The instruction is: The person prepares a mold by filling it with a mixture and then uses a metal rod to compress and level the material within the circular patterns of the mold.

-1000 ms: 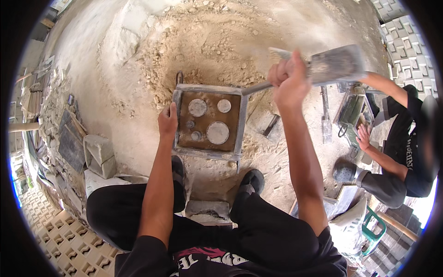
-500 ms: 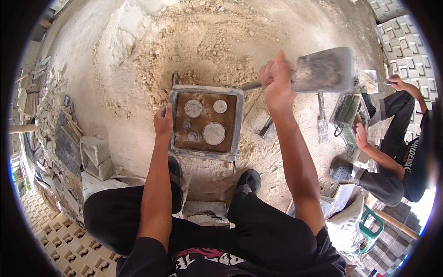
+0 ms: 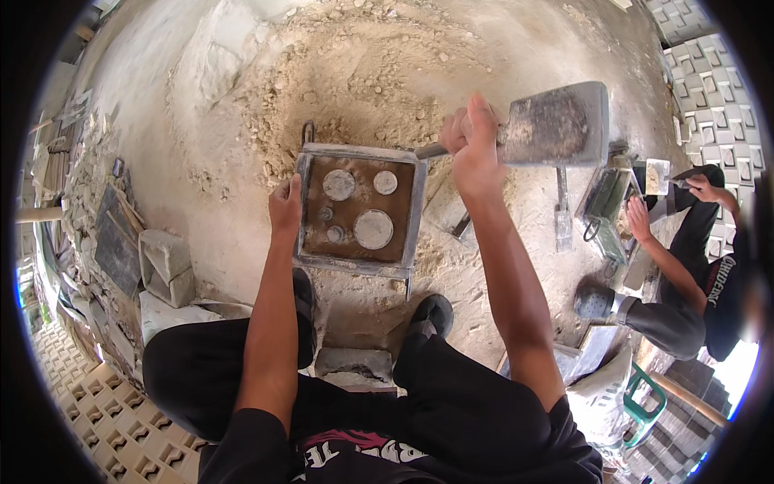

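In front of me on the ground lies a square metal mould frame (image 3: 363, 151), with brown, sandy material inside and several round grey discs of different sizes set in it. My left hand (image 3: 284, 206) is closed on the frame's left edge, thumb along the rim. My right hand (image 3: 476, 153) grips a flat-bladed trowel (image 3: 556, 125), held up beyond the frame's far right corner. Its broad grey blade points right and carries brown crumbs; the short handle end sticks out to the left of the fist.
Loose sandy soil (image 3: 347, 81) is heaped beyond the frame. A hollow concrete block (image 3: 167, 262) stands at left, near rubble. Between my feet is a grey block (image 3: 355, 363). At right a co-worker (image 3: 685, 274) works over another mould (image 3: 606, 198); a long tool (image 3: 563, 214) lies nearby.
My right hand and the trowel have shifted slightly left. My left hand stays at the frame's edge. The co-worker's hands and trowel have moved over the other mould.
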The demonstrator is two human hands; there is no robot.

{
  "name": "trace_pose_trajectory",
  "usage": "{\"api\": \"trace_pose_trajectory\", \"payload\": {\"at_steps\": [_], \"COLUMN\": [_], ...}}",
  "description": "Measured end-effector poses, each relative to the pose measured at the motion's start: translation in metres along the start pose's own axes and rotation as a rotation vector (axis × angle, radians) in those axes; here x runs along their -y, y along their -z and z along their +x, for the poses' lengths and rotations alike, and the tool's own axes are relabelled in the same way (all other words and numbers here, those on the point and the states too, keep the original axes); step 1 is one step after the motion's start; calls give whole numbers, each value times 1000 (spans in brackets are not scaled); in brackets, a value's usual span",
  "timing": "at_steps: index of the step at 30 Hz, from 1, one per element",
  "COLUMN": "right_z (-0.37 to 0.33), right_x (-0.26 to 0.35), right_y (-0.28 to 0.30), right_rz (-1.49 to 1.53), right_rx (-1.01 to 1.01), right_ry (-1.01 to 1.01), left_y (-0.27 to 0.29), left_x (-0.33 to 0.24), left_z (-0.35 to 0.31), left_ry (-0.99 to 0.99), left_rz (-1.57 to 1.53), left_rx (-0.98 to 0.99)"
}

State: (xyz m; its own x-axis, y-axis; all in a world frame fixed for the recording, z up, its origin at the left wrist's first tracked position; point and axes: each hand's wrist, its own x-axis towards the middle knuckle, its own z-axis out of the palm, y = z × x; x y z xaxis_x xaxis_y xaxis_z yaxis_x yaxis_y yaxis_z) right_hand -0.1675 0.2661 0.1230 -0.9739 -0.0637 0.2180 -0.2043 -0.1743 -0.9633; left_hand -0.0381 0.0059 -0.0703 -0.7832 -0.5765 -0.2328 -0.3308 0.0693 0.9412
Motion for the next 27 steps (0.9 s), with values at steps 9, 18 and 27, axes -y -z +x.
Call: {"api": "trace_pose_trajectory", "payload": {"at_steps": [9, 18, 27], "right_z": [-3, -9, -20], "right_x": [-19, -36, -13], "right_y": [11, 13, 67], "right_rz": [59, -96, 46], "right_rx": [-50, 19, -215], "right_ry": [-72, -28, -246], "left_y": [-2, -3, -11], "left_x": [-7, -9, -25], "left_z": [-1, -3, -14], "left_ry": [5, -20, -116], "left_rz": [44, 31, 476], "left_rx": [-24, -24, -118]}}
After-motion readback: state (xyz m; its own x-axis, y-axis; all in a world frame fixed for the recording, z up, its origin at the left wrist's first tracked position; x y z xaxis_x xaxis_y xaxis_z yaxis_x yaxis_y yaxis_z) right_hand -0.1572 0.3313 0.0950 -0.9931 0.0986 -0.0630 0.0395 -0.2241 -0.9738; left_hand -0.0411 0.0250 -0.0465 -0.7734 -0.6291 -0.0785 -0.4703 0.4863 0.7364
